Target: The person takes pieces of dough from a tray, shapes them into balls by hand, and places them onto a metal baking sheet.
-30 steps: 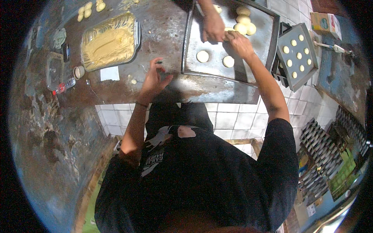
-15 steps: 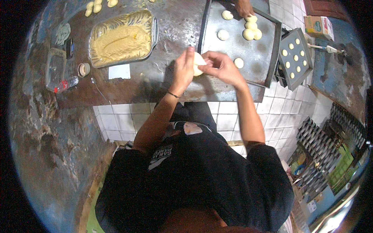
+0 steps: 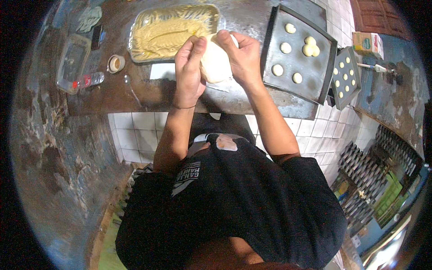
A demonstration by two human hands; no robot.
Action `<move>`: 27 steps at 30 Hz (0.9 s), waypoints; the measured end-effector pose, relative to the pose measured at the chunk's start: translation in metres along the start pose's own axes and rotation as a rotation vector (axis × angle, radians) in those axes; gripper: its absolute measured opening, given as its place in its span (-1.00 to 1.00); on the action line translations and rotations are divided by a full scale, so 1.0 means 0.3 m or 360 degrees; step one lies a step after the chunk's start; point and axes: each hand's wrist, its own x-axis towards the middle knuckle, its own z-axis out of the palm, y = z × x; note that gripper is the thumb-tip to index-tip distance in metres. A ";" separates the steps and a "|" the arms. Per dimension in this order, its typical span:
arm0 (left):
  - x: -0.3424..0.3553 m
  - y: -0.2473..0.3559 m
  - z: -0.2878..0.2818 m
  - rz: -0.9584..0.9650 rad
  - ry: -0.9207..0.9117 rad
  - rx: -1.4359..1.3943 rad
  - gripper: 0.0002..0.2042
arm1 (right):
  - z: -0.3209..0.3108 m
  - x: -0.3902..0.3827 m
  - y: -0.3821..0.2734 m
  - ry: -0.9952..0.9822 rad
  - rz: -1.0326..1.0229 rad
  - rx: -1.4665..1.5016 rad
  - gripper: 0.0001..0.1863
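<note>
My left hand (image 3: 190, 67) and my right hand (image 3: 243, 58) grip a large pale piece of dough (image 3: 216, 63) from either side, thumbs up at its top, over the near part of the metal table. Behind it is a glass dish (image 3: 132, 38) spread with yellow paste, with a white paper (image 3: 162, 72) below. Right of my hands, a large dark baking tray (image 3: 306, 67) holds several round dough pieces (image 3: 290, 28), some clustered together (image 3: 310, 47).
A smaller tray (image 3: 344, 94) of dough rounds, a cardboard box (image 3: 366, 44) and a long-handled tool (image 3: 373, 67) are at right. At left lie a clear container (image 3: 72, 54), bottle (image 3: 92, 79), small cup (image 3: 115, 63), dark phone-like object (image 3: 96, 37) and cloth (image 3: 90, 18).
My hands came together from table and tray onto a piece of dough, then rose farther forward, where more of it shows. The other person's hand has left the view.
</note>
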 end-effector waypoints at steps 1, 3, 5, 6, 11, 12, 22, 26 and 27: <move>-0.006 0.004 -0.042 -0.0059 0.0081 -0.0234 -0.69 | 0.043 0.001 -0.029 0.0000 0.0150 -0.0125 -0.49; -0.018 0.001 -0.147 -0.0108 0.0165 -0.0682 -0.78 | 0.102 0.004 -0.103 -0.0353 0.0619 -0.0160 -0.40; -0.039 -0.019 -0.250 0.0108 -0.0055 0.0351 -0.68 | 0.154 -0.027 -0.156 -0.0798 0.0552 -0.0054 -0.40; -0.050 -0.023 -0.306 0.0227 -0.0292 0.0581 -0.60 | 0.182 -0.038 -0.159 -0.0896 0.0338 -0.0215 -0.44; -0.163 -0.043 -0.474 0.0489 -0.0456 0.0963 -0.42 | 0.175 -0.012 0.089 -0.0373 -0.0142 -0.1202 -0.54; -0.171 -0.037 -0.498 0.0467 -0.0321 0.1038 -0.44 | 0.160 -0.009 0.199 -0.0385 0.0015 -0.1369 -0.54; -0.201 0.089 -0.758 0.0194 0.0457 0.1469 -0.66 | -0.082 -0.251 0.850 -0.0717 -0.0068 -0.2044 -0.69; -0.174 0.102 -0.808 0.0002 0.0385 0.1550 -0.66 | -0.104 -0.026 0.667 -0.0361 -0.0371 -0.2089 -0.68; -0.170 0.101 -0.807 0.0124 0.0352 0.1493 -0.67 | -0.099 0.036 0.637 -0.0324 -0.0444 -0.2290 -0.67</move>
